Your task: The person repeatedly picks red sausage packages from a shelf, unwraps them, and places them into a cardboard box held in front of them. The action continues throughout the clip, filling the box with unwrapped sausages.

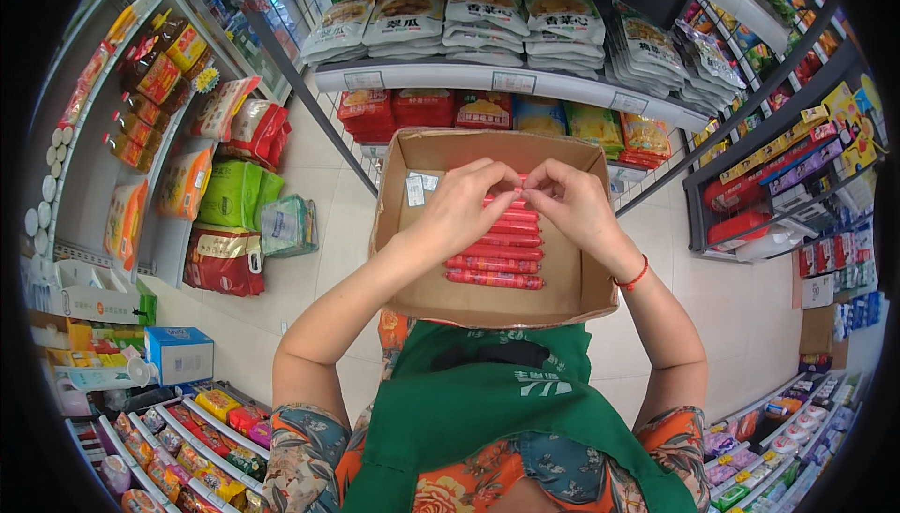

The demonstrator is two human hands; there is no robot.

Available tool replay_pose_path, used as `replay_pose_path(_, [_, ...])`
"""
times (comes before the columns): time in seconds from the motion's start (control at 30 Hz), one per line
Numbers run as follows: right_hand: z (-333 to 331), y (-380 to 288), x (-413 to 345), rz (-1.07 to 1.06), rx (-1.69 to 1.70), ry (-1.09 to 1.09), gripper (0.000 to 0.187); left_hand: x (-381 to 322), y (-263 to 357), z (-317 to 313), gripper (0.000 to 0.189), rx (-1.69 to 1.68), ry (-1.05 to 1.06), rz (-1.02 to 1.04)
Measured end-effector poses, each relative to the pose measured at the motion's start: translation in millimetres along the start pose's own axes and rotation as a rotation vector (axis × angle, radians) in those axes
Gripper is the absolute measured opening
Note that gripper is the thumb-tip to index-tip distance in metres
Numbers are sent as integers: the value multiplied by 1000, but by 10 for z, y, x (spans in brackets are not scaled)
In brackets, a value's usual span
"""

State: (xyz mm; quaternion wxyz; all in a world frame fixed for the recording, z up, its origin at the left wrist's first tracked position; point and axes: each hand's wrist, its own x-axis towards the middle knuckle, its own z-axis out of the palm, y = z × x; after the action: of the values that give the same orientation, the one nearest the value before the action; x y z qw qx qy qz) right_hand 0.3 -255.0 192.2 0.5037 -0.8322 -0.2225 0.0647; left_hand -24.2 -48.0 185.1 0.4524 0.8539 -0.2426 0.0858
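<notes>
An open cardboard box (pixel 562 295) lies before me, at the front of my green apron. Several red plastic-wrapped sausages (pixel 495 279) lie in a column of rows on its bottom. Over the upper end of that column, my left hand (pixel 467 207) and my right hand (pixel 569 207) meet, thumbs and forefingers pinched close together. Something small and red shows between the fingertips, perhaps the end of a sausage, but the fingers hide most of it. White labels (pixel 415 190) bearing print are on the box bottom, left of the sausages.
Beyond the box a shelf (pixel 450 78) carries stacked silver food pouches (pixel 485 13), with red packets (pixel 422 106) below. Oil bottles (pixel 158 77) and bagged goods (pixel 232 193) stand at the left. A dark rack (pixel 703 231) is at the right; snack shelves (pixel 211 443) fill the lower left.
</notes>
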Motion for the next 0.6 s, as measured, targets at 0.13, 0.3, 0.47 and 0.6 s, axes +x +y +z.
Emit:
replay_pose_path(0.13, [-152, -171, 152, -88, -9, 84, 10, 223, 153, -157, 17, 7, 51, 50])
replay_pose_path(0.3, [-348, -446, 315, -218, -85, 173, 10, 466, 395, -351, 18, 21, 120, 84])
replay_pose_path(0.47, [-484, -713, 532, -269, -56, 243, 11, 711, 491, -519, 17, 20, 206, 147])
replay_pose_path(0.6, [-593, -918, 712, -371, -76, 274, 9, 911, 611, -742, 16, 143, 288, 291])
